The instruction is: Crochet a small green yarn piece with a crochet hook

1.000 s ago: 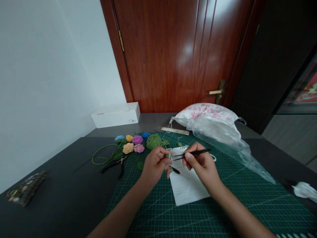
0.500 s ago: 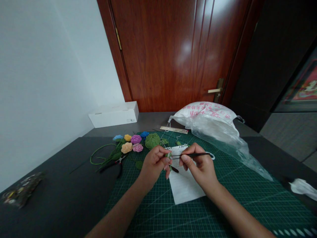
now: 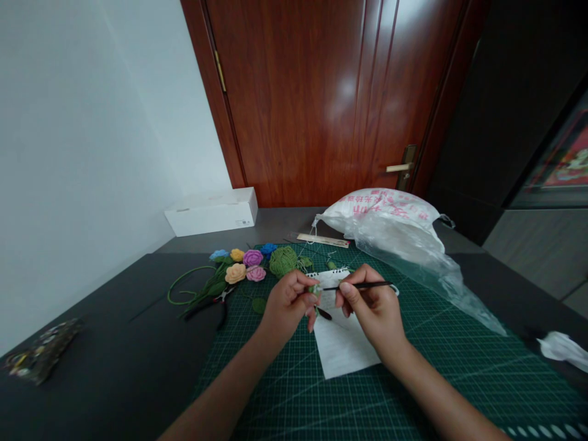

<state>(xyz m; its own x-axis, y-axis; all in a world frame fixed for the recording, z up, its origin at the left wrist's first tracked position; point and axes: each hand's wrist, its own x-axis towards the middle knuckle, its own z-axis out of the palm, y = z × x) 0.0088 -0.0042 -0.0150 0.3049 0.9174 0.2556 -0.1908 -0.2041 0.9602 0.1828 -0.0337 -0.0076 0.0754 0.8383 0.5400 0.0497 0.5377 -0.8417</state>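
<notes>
My left hand (image 3: 287, 309) pinches a small green crocheted piece (image 3: 315, 289), with a short black tool end (image 3: 324, 313) showing below it. My right hand (image 3: 370, 306) grips a slim black crochet hook (image 3: 362, 286), whose tip reaches the green piece. Both hands hover over a spiral-bound sheet of white notepaper (image 3: 342, 343) on a green cutting mat (image 3: 275, 386). Beyond my left hand lie a ball of green yarn (image 3: 283, 261), several crocheted roses (image 3: 243, 264) and black-handled pliers (image 3: 221, 304).
A green wire stem (image 3: 184, 285) lies beside the mat on a dark table (image 3: 101, 294). A white-and-pink plastic bag (image 3: 381, 211) sits at the back right, near a ruler (image 3: 324, 241). A white box (image 3: 211, 212) stands against the wall below a wooden door (image 3: 321, 104).
The hook has tilted slightly in my right hand, its far end rising to the right. The view has settled slightly since the oldest frame. My left hand keeps its pinch on the green piece.
</notes>
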